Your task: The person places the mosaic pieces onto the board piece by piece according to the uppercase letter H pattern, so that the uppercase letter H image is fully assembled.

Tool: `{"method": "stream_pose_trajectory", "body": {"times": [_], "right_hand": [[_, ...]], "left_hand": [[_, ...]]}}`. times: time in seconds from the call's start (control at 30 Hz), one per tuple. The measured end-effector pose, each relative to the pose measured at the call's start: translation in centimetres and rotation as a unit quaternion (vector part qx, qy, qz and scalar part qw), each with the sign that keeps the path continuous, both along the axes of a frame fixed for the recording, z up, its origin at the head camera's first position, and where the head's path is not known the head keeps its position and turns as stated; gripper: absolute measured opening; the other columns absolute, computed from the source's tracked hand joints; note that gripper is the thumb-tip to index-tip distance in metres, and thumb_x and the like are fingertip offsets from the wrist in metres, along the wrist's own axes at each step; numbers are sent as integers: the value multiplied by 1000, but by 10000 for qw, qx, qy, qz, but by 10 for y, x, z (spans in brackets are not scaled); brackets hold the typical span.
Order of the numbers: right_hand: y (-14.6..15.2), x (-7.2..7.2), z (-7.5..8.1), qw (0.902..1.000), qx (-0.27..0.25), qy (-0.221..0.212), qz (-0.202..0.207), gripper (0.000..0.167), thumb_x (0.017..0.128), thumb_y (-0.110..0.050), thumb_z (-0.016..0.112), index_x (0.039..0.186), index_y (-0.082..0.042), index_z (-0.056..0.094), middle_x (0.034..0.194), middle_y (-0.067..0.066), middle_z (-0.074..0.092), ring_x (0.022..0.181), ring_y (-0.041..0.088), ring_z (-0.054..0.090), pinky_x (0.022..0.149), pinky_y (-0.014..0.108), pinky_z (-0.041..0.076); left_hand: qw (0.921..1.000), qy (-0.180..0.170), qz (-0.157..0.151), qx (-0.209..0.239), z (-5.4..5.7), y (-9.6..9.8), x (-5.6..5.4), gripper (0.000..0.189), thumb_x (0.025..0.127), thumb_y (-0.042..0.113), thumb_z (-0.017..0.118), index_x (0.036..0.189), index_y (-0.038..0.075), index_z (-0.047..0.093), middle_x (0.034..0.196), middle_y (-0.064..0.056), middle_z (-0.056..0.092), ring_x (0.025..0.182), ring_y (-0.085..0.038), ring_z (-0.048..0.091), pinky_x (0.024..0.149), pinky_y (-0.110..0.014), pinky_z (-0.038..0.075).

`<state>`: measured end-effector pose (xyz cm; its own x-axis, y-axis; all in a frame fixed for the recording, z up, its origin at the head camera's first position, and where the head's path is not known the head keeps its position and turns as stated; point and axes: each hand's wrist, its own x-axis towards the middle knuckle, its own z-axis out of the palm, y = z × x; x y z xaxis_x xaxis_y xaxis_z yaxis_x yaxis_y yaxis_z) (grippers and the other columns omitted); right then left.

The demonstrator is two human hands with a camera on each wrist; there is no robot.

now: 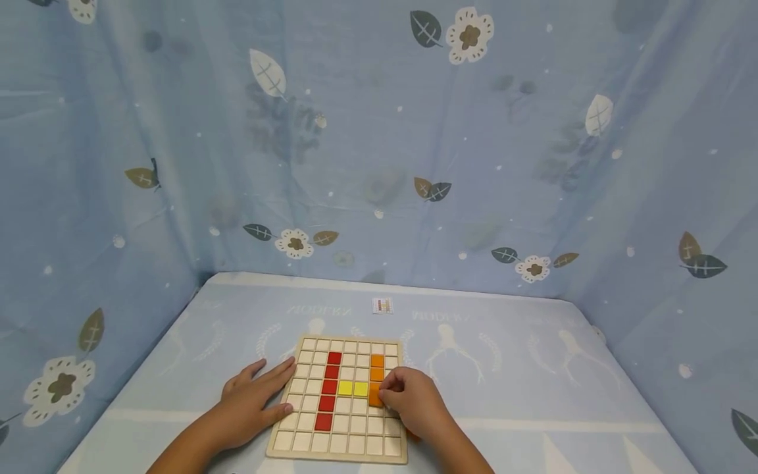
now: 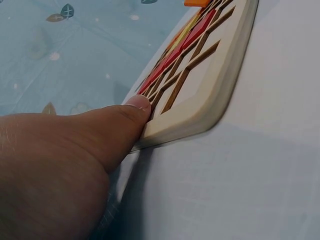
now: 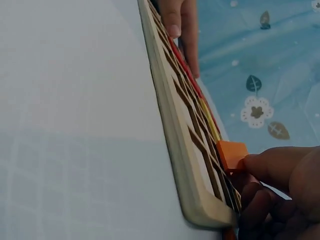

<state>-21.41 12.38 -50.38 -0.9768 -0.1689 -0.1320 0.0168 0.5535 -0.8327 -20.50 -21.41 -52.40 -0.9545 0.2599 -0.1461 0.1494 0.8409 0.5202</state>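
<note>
A wooden grid board point(image 1: 355, 449) lies on the table with square cells. My left hand point(image 1: 251, 403) rests at its left edge with fingers spread; in the left wrist view the thumb point(image 2: 122, 117) touches the rim. With thumb and fingers, my right hand point(image 1: 417, 401) pinches an orange square tile point(image 3: 232, 155), tilted over the board's right part. A column of several red tiles point(image 1: 329, 387) sits in the cells. Two yellow tiles point(image 1: 353, 388) lie in a row to its right, and orange tiles point(image 1: 377, 361) sit above the pinched one.
A small printed card point(image 1: 382, 305) with a coloured grid pattern lies beyond the board. Something orange point(image 1: 413, 436) shows partly under my right wrist. A patterned blue curtain point(image 1: 379, 145) surrounds the back and sides of the cloth-covered table point(image 1: 533, 382).
</note>
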Motion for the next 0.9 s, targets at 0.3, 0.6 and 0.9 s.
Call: {"method": "stream_pose_trajectory", "body": {"times": [0.3,0.6,0.9], "right_hand": [[0,6,-8,9994,139,313,78,14,93,-18,81,86,-23,70,84,-8,67,76,14,58,63,25,47],[3,5,-11,9967,341,648,348,16,93,-18,80,86,-26,68,82,-12,66,73,9,58,62,24,48],[5,5,-10,9935,521,728,703,18,94,-16,79,84,-28,69,81,-15,67,76,6,59,68,24,49]], "left_hand": [[10000,-55,-21,3,1,1,1,86,89,65,71,161,28,44,172,12,28,158,-51,9,113,-74,7],[10000,9,-59,75,4,3,0,85,89,63,73,161,27,44,172,10,30,156,-54,10,112,-76,7],[10000,-41,35,12,3,5,1,86,89,63,73,162,28,43,172,10,30,157,-53,9,113,-74,6]]}}
